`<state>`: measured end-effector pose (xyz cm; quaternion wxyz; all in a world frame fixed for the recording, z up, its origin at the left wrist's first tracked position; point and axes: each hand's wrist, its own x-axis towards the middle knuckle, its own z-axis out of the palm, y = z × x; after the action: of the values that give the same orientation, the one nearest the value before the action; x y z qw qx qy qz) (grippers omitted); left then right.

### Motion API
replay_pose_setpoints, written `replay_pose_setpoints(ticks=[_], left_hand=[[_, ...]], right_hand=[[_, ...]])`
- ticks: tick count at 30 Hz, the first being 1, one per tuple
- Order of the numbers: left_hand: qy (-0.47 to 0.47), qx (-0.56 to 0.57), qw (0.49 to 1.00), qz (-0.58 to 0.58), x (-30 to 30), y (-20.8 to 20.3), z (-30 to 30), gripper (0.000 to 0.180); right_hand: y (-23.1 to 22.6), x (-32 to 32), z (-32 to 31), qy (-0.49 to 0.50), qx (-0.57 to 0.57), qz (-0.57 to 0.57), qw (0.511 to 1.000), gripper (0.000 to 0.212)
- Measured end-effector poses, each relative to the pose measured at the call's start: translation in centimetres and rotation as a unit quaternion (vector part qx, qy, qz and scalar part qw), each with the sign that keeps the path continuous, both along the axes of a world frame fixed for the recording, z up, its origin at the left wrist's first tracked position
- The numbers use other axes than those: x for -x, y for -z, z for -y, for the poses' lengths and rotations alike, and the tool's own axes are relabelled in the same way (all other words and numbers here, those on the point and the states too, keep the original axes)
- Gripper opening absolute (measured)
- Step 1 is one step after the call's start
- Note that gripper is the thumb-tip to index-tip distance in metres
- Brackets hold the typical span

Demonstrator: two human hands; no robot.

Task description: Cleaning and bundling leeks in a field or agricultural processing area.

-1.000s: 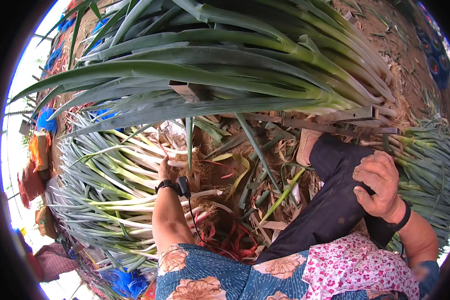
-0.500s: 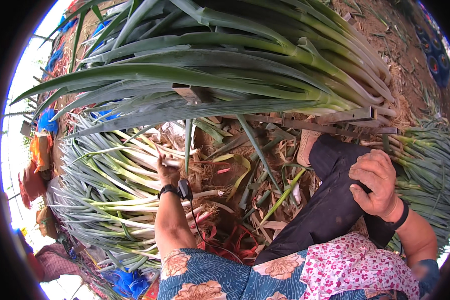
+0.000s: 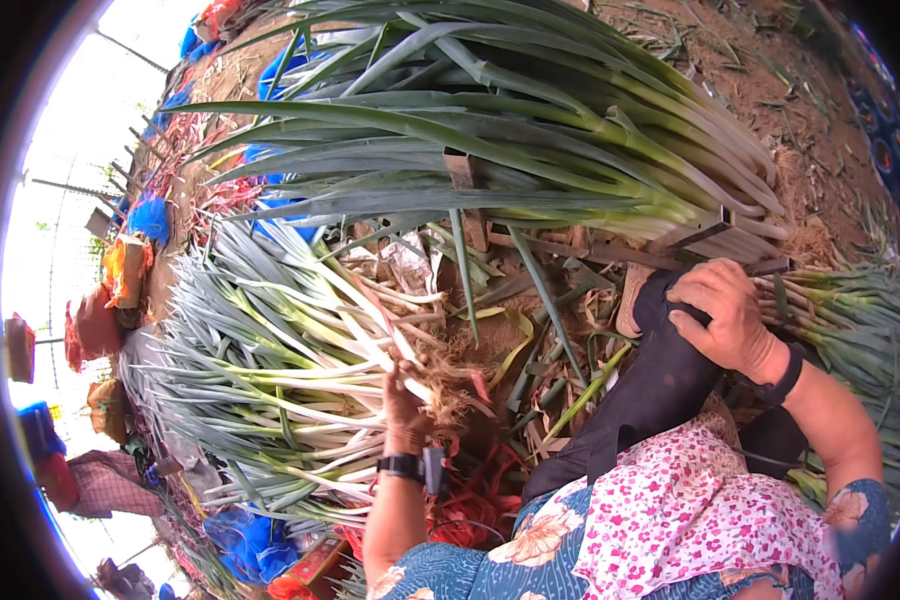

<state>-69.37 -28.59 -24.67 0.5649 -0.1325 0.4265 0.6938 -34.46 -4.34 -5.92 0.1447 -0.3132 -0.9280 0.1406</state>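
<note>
My left hand (image 3: 403,408) is closed on the white lower stalks of some long green onions (image 3: 300,372), just behind their brown, hairy roots (image 3: 448,392). They belong to a loose pile on the left, leaves pointing left; how many stalks are in the grip is hidden. My right hand (image 3: 725,312) holds nothing and rests on my dark-trousered knee (image 3: 660,385), thumb apart and fingers curved over it. Ahead, a thick bundle of large green onions (image 3: 560,130) lies across a metal rack (image 3: 467,195), roots to the right.
More green onions (image 3: 870,340) are heaped at the right, beyond my arm. Cut leaves and husks (image 3: 570,285) litter the ground before me. Red plastic strands (image 3: 470,495) lie beside my left forearm, and blue netting (image 3: 245,545) at the lower left. Filled bags (image 3: 95,325) stand along the far left.
My left hand has shifted toward the root ends and now grips stalks there. My right hand has come down onto the knee. The whole view has swung a little to the left.
</note>
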Motion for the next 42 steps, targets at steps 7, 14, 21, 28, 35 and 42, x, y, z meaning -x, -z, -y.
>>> replay_pose_setpoints(ticks=[7, 14, 21, 28, 35, 42], left_hand=[[0.054, 0.024, 0.997, 0.047, -11.5, -6.2, -1.7, 0.026], [0.182, -0.007, 0.983, 0.017, -16.7, -10.5, -3.2, 0.033], [0.536, -0.187, 0.82, -0.075, -13.1, -13.6, -0.7, 0.055], [0.287, -0.032, 0.957, -0.006, -10.9, -3.1, -1.3, 0.071], [0.017, -0.189, 0.959, 0.211, -17.3, -6.1, -8.8, 0.081], [0.083, -0.262, 0.962, 0.007, -19.2, -17.9, -3.9, 0.043]], right_hand=[[2.2, 8.4, 3.6, -0.053, 0.403, 0.017, 0.914, 0.038], [9.5, 15.3, 6.9, -0.069, 0.572, 0.121, 0.808, 0.061], [8.9, 10.2, 6.2, -0.022, 0.75, 0.161, 0.641, 0.043], [-2.9, 4.7, 6.5, -0.089, 0.654, 0.222, 0.717, 0.053], [-10.8, -4.6, 4.8, -0.112, 0.586, 0.296, 0.746, 0.058], [-6.7, -15.0, 7.0, -0.217, 0.398, 0.103, 0.885, 0.049]])
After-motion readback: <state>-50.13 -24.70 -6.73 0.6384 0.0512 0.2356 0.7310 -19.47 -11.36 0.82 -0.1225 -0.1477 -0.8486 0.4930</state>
